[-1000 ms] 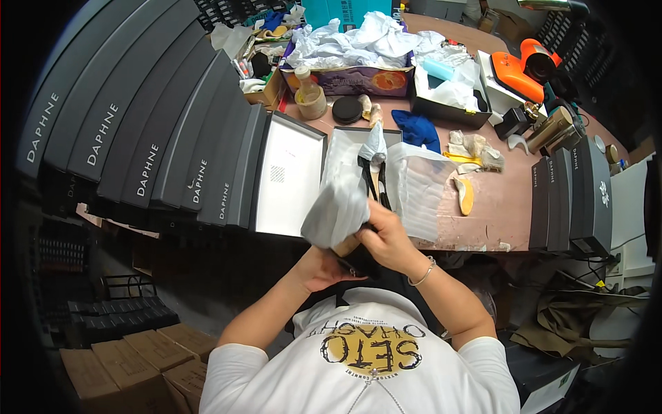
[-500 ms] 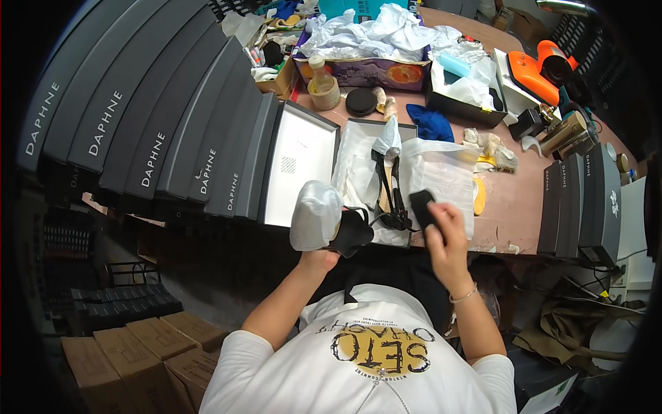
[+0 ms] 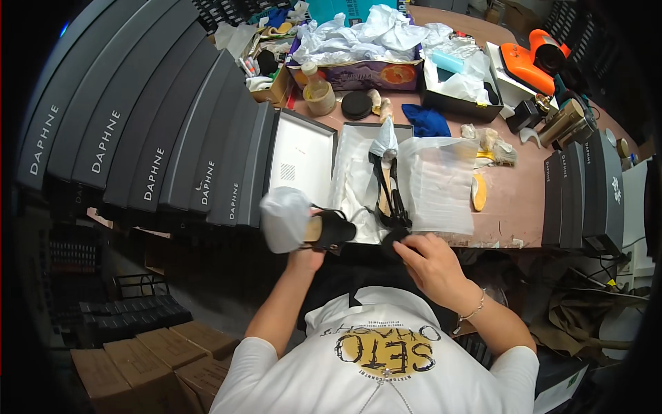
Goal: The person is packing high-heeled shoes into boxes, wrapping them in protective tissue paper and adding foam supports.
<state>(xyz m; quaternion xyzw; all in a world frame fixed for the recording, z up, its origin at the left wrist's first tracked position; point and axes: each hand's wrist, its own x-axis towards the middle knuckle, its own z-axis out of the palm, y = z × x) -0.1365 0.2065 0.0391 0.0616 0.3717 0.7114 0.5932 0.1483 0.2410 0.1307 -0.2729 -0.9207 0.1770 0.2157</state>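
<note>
My left hand (image 3: 307,258) is closed around a black strappy shoe (image 3: 334,230), holding it at the table's near edge. A white wrapping (image 3: 284,218) covers the toe of that shoe, and part of its tan insole shows. Pinched in the fingers of my right hand (image 3: 434,268) is a small dark pad (image 3: 394,243), close to the shoe's heel end but apart from it. Between and beyond my hands lies an open shoe box (image 3: 355,129) lined with white tissue paper (image 3: 441,183). Inside rests the other black shoe (image 3: 388,190), its toe wrapped too.
Stacked dark grey shoe boxes (image 3: 148,131) stand on the left, with several more (image 3: 586,200) at right. A white-lined lid (image 3: 298,155) adjoins the open box. Behind are a bottle (image 3: 318,95), a black round tin (image 3: 356,105), a blue cloth (image 3: 426,120) and a paper-filled carton (image 3: 352,74).
My left hand has brought the shoe a little left and turned it, showing more insole. My right hand has moved left and nearer to me with the dark pad, toward the held shoe.
</note>
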